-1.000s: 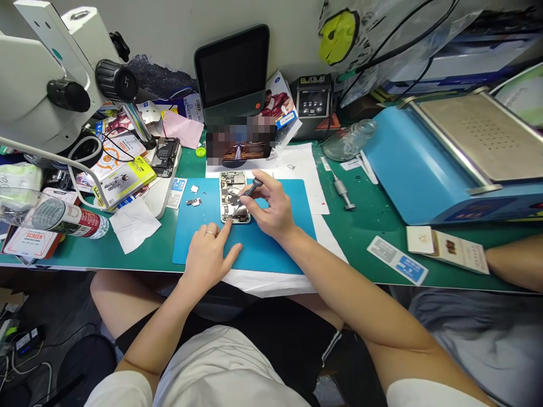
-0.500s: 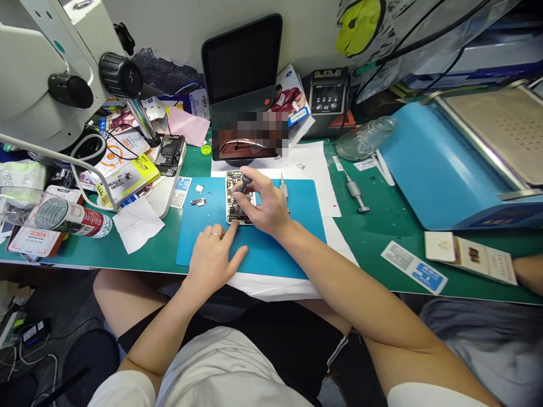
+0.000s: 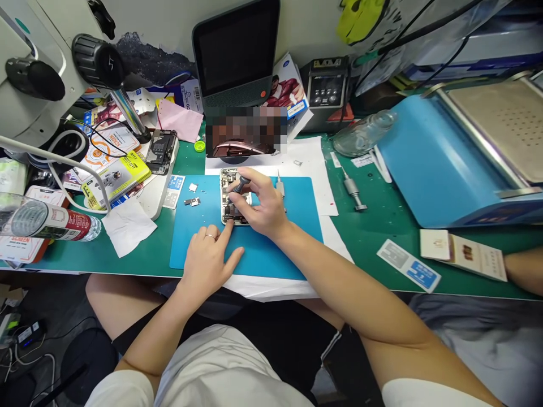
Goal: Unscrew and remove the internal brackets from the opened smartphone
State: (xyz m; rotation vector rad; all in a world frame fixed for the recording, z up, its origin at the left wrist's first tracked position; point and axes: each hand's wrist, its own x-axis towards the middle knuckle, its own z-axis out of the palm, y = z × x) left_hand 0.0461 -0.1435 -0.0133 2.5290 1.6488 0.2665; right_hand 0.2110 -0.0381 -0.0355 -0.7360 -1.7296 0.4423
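Note:
An opened smartphone (image 3: 229,212), its inner parts bare, lies on a blue mat (image 3: 263,257). Over it, my right hand (image 3: 267,208) grips a small dark-topped screwdriver (image 3: 242,183) between thumb and fingers; its tip is hidden. My left hand (image 3: 207,257) rests on the mat, fingers stretched out, the index fingertip touching the phone's near edge. Left of the phone lie a small metal bracket-like part (image 3: 193,202) and a little white piece (image 3: 193,187). Behind my right hand, another screwdriver (image 3: 280,186) lies partly covered.
A grey screwdriver (image 3: 353,191) lies right of the mat, near a glass jar (image 3: 360,135) and a blue machine (image 3: 407,164). At left are a microscope stand (image 3: 133,116), boxes and a plastic bottle (image 3: 63,221). Another person's arm (image 3: 526,272) reaches in at right.
The whole view has shifted slightly, so most things sit a little further left. Both hands keep nearly the same pose at the phone, the screwdriver still in my right hand.

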